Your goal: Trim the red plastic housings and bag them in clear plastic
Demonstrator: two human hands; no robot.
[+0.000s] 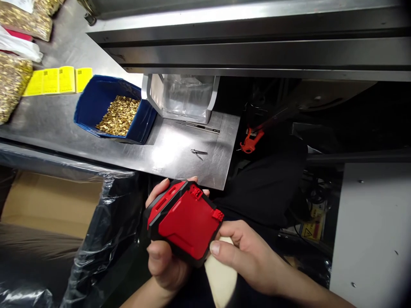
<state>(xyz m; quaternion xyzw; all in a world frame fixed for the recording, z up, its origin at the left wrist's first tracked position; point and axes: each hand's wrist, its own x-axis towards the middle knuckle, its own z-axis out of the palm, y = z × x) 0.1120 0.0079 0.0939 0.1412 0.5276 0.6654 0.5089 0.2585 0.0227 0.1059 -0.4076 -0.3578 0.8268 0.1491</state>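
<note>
A red and black plastic case is held tilted in front of me, below the metal table's corner. My left hand wraps around its left side, thumb in front and fingertips showing over the top edge. My right hand pinches a cream-coloured cloth or pad between thumb and fingers, close against the case's lower right edge. Two small red hinge-like blocks stick out along the case's right edge. What the cloth touches behind the case is hidden.
On the metal table stand a blue bin of small brass-coloured parts and a grey bin with clear bags. A nail clipper and thin knife lie nearby. A plastic-lined box is at left; a machine frame overhangs.
</note>
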